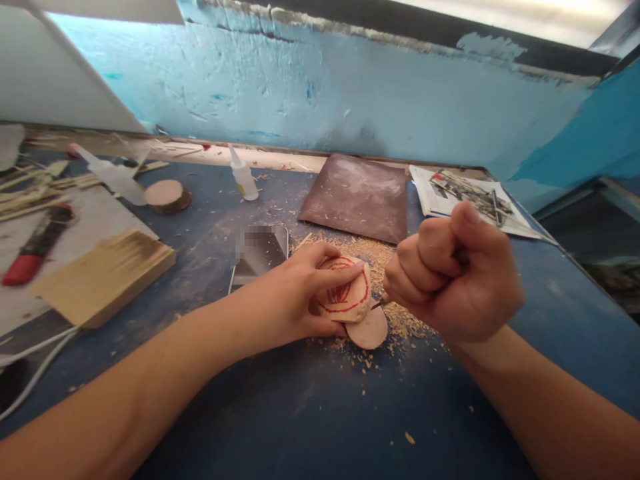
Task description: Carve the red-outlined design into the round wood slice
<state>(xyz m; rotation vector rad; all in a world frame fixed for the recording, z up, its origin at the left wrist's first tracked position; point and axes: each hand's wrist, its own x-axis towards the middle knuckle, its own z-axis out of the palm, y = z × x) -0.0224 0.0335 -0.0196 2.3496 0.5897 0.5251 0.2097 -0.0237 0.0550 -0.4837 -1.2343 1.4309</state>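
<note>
My left hand (pixel 320 287) grips a pale piece of wood (pixel 353 287) marked with red lines, a curved outline around several inner strokes. The thumb presses on its top face and the fingers wrap its far and near edges. A round wood slice (pixel 370 330) lies under its near right edge. Closed in a fist, my right hand (pixel 450 280) holds a carving tool (pixel 379 303), whose thin dark tip points left at the wood's right edge. Its handle is hidden inside the fist, so the exact kind of blade cannot be made out.
Wood shavings (pixel 410 323) surround the work. Behind are a phone (pixel 260 250), a brown sheet (pixel 357 197) and papers with small tools (pixel 475 200). Leftward are a glue bottle (pixel 244 177), a log slice (pixel 167 196), a wood block (pixel 107 273) and a red-black cutter (pixel 40 243).
</note>
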